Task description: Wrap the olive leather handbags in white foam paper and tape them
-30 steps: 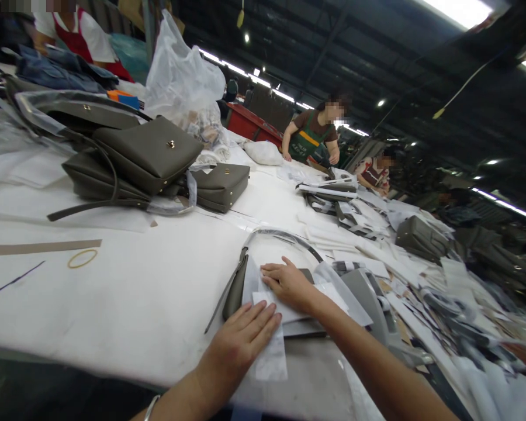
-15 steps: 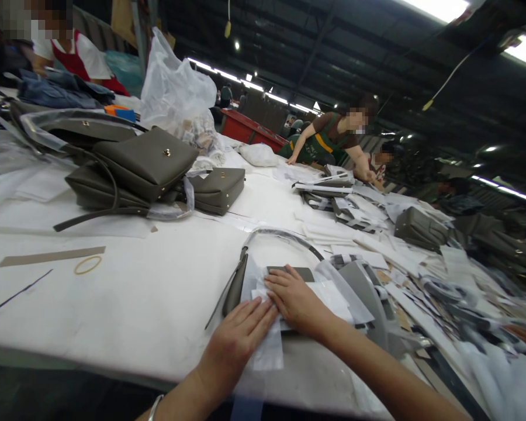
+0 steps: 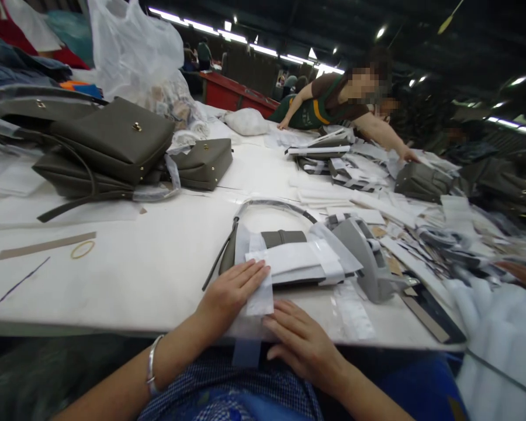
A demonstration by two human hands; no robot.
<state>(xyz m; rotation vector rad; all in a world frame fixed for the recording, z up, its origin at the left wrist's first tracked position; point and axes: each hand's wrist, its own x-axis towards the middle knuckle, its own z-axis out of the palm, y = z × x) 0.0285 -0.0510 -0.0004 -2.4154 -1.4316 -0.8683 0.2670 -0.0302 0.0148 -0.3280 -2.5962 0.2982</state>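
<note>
A dark olive handbag [image 3: 284, 237] lies in front of me, its handle [image 3: 274, 204] in clear film arching away. White sheets [image 3: 289, 257] and a translucent strip [image 3: 260, 298] cover much of it. My left hand [image 3: 234, 289] rests on the left end of the sheets, fingers stretched out flat. At the table's near edge, my right hand [image 3: 307, 345] has its fingers extended and thumb apart. Its fingertips are close to the strip's lower end; whether they touch it I cannot tell. Right of the bag stands a grey tape dispenser [image 3: 362, 257].
More olive handbags [image 3: 114, 140] are piled at the left. A tan strip [image 3: 46, 245] and a yellow rubber band [image 3: 82, 249] lie before them. Wrapped pieces and scraps [image 3: 403, 251] clutter the right side. A co-worker [image 3: 324, 99] leans over the far side of the table.
My right hand has come off the bag's top, back toward the table edge. My left hand stays on the sheets. The view has tilted down, and the co-worker's arm reaches further right.
</note>
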